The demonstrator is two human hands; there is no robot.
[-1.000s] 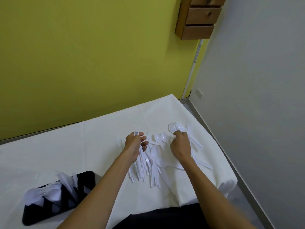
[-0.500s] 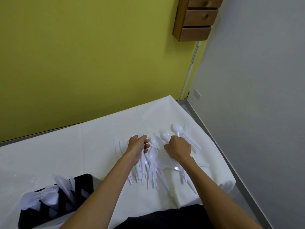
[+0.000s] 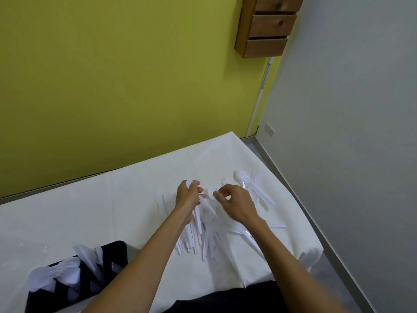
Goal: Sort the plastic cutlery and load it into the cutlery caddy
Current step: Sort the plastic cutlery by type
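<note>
A heap of white plastic cutlery [image 3: 209,233] lies on the white table, handles pointing toward me. My left hand [image 3: 188,195] grips a bundle of white pieces [image 3: 198,219], their tips showing above my fingers. My right hand [image 3: 237,204] hovers over the heap just right of the left, fingers curled, pinching a white spoon [image 3: 211,193] by its bowl. A few spoons and forks [image 3: 250,186] lie apart at the far right. The black cutlery caddy [image 3: 74,281] stands at the near left with white cutlery sticking out of it.
The table [image 3: 90,211] wears a white cloth and butts against a yellow-green wall. Its right edge drops to a grey floor beside a grey wall. A wooden drawer unit [image 3: 268,26] hangs high on the wall. My dark clothing shows at the bottom.
My right hand has moved left from the far fork group toward the left hand and now pinches a spoon. The left hand keeps its bundle, raised slightly.
</note>
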